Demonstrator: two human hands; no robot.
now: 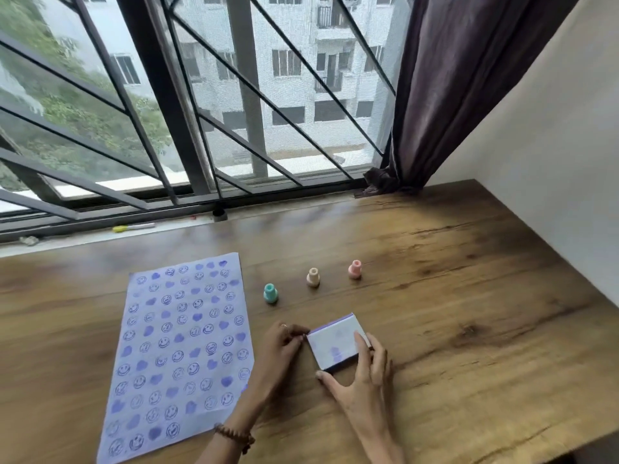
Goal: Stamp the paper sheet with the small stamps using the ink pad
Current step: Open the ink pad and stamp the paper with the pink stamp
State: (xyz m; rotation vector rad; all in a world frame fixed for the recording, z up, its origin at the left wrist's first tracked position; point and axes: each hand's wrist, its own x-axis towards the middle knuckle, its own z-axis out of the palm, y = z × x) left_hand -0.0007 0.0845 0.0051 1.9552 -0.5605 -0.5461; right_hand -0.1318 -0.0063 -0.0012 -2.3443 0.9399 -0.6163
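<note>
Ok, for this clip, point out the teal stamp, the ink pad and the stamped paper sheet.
teal stamp (270, 293): head view, on its body, standing upright.
ink pad (335, 343): head view, on the closed lid's top face.
paper sheet (181, 346): head view, on its middle, among the purple prints.

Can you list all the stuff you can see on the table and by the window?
paper sheet: one, pale purple, covered in smiley and heart prints, left on table
small stamps: three, teal, cream, pink, standing in a row beyond the ink pad
ink pad: one, white lid, purple edge, closed, near table edge
marker: one, yellow-white, window sill
curtain: one, dark purple, right of window
table: one, brown wood
left hand: touching ink pad's left end; beaded bracelet
right hand: holding ink pad
</note>
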